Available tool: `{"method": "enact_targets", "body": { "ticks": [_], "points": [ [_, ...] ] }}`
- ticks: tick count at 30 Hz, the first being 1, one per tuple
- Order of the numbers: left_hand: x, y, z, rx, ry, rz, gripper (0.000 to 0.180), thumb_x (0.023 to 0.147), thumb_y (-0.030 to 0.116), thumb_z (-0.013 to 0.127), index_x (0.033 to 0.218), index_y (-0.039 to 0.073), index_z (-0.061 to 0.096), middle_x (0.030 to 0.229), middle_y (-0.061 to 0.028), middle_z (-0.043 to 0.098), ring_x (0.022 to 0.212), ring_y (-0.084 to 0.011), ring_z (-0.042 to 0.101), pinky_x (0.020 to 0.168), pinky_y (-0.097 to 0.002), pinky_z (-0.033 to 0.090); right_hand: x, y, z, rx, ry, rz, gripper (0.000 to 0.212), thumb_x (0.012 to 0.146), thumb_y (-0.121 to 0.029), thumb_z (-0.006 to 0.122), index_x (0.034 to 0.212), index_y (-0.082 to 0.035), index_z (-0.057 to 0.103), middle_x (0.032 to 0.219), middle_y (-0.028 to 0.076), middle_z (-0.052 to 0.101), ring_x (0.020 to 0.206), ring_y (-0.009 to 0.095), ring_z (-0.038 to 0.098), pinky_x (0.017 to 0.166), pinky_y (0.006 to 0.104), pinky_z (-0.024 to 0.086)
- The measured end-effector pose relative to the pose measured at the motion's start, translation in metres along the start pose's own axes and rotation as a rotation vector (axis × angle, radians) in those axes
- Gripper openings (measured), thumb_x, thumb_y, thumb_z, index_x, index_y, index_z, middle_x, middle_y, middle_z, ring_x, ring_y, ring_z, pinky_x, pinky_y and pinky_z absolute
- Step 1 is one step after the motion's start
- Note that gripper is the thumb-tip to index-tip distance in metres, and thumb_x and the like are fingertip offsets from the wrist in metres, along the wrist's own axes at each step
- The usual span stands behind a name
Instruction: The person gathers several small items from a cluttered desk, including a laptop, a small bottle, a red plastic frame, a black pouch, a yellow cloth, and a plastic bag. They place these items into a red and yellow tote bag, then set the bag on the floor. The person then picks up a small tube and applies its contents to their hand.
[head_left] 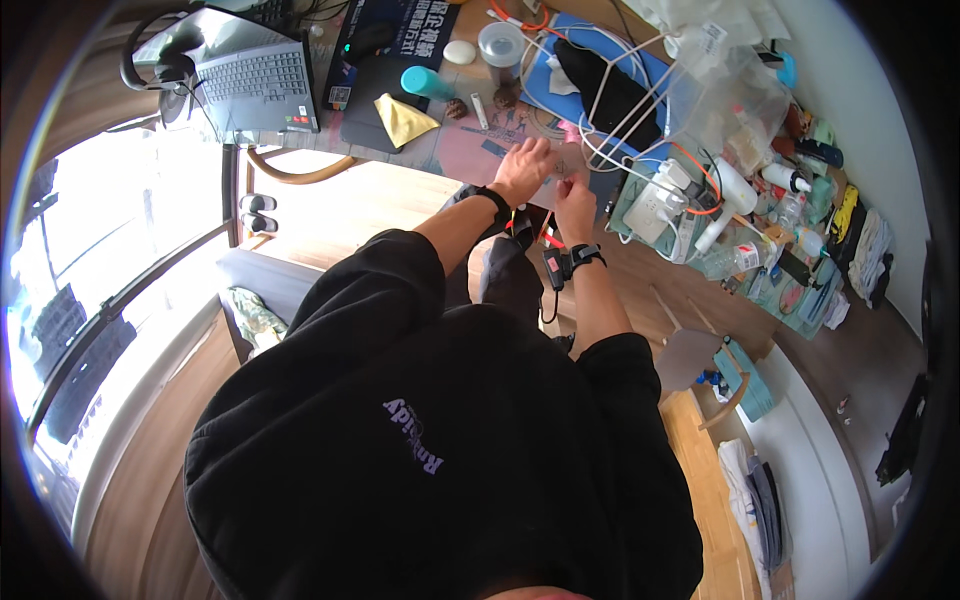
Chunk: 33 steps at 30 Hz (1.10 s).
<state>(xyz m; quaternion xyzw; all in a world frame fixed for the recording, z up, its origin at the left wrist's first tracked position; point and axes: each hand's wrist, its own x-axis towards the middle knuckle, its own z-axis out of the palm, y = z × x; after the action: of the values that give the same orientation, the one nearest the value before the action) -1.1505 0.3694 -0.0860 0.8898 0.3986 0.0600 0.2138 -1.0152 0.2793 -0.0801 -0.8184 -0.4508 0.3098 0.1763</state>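
My left hand [525, 170] is at the near edge of the desk, its fingers bent inward over a pink printed mat [470, 148]. Close by on its right, my right hand [575, 207] is closed in a pinch, thumb and forefinger together. Between the two hands shows a flat brownish-pink piece [565, 163] with a small dark mark. Whether it is gripped by the fingers is too small to tell. Each wrist wears a black strap, and a small black box [554, 268] with a cable hangs at the right one.
Left on the desk stands an open laptop [255, 82]. Beyond my hands are a yellow cloth [405, 120], a teal cylinder [427, 83] and a clear lidded jar [502, 48]. A white wire rack [610, 90], a power strip [657, 205] and cluttered bottles [735, 190] crowd the right.
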Motion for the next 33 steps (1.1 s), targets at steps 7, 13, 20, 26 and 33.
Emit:
{"method": "enact_targets", "body": {
  "ticks": [7,13,20,26,33],
  "points": [
    [-0.031,-0.025,-0.043,-0.810,-0.144,-0.304,0.021,0.090,0.015,0.074,0.106,0.005,0.065,0.090,-0.0120,0.072,0.083,-0.0316,0.071,0.074,-0.0408,0.055,-0.011,-0.030,0.000,0.600,0.045,0.127,0.016,0.106,-0.018,0.060,0.101,-0.003,0.062,0.089,0.011,0.074,0.078,0.023,0.071,0.071,0.0378,0.054],
    [-0.067,-0.087,-0.102,-0.857,-0.183,-0.038,0.024,0.086,0.022,0.081,0.100,0.006,0.071,0.088,-0.0092,0.073,0.076,-0.0287,0.070,0.068,-0.0405,0.055,-0.001,-0.123,0.022,1.321,-0.156,0.202,0.024,0.114,-0.029,0.048,0.109,-0.007,0.044,0.086,0.008,0.068,0.071,0.015,0.061,0.069,0.0297,0.051],
    [-0.092,-0.229,-0.128,-0.084,0.417,-0.624,0.044,0.083,0.030,0.084,0.120,0.015,0.066,0.118,-0.0155,0.058,0.110,-0.0387,0.059,0.094,-0.0468,0.051,0.017,-0.183,0.043,0.990,-0.529,0.330,0.028,0.107,-0.035,0.062,0.099,-0.008,0.060,0.063,-0.005,0.044,0.049,0.006,0.040,0.046,0.0249,0.035],
    [-0.086,-0.260,-0.136,-0.278,0.220,-0.480,0.014,0.085,0.013,0.080,0.090,0.006,0.068,0.104,-0.0126,0.062,0.106,-0.0340,0.061,0.090,-0.0430,0.052,0.007,-0.176,0.058,0.758,-0.605,0.251,0.027,0.108,-0.030,0.061,0.094,-0.007,0.064,0.063,-0.008,0.043,0.050,0.002,0.035,0.049,0.0224,0.030],
    [-0.100,-0.163,-0.214,-0.747,-0.281,0.001,0.012,0.079,0.002,0.069,0.091,0.001,0.068,0.085,-0.0165,0.074,0.080,-0.0308,0.074,0.070,-0.0392,0.057,-0.022,-0.197,0.016,0.795,-0.327,-0.147,0.042,0.104,-0.040,0.066,0.120,-0.002,0.071,0.114,0.004,0.068,0.096,0.010,0.060,0.079,0.0254,0.049]
  ]
}}
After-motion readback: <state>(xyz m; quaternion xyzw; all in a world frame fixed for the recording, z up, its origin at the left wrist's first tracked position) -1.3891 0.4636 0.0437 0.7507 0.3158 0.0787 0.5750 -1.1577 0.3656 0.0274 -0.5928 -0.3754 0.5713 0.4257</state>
